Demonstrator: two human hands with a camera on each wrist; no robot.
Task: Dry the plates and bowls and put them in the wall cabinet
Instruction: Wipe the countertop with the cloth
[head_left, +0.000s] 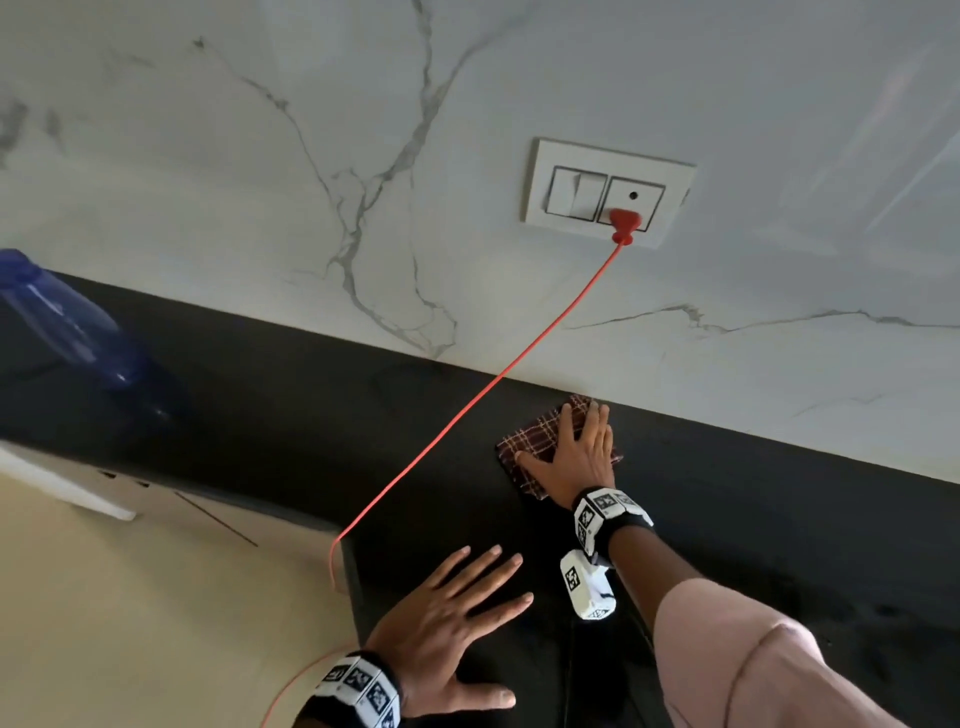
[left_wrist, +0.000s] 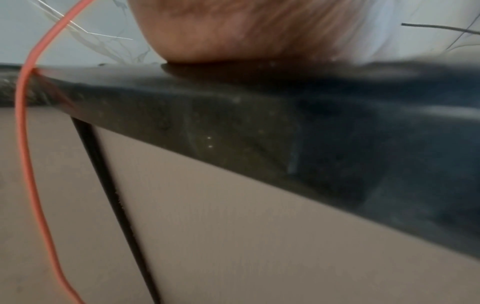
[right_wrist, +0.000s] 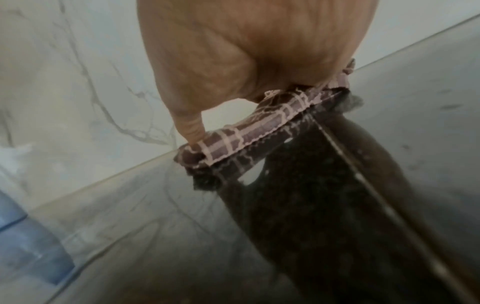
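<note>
A folded brown checked cloth lies on the black countertop against the marble wall. My right hand presses flat on it with straight fingers; in the right wrist view the palm rests on the cloth and the thumb touches its near corner. My left hand lies flat on the counter near its front edge, fingers spread, holding nothing. In the left wrist view only the heel of the palm on the counter edge shows. No plates, bowls or cabinet are in view.
A red cable runs from a plug in the wall socket across the counter and over its front edge. A blue plastic bottle stands at the far left. Beige cupboard fronts are below the counter.
</note>
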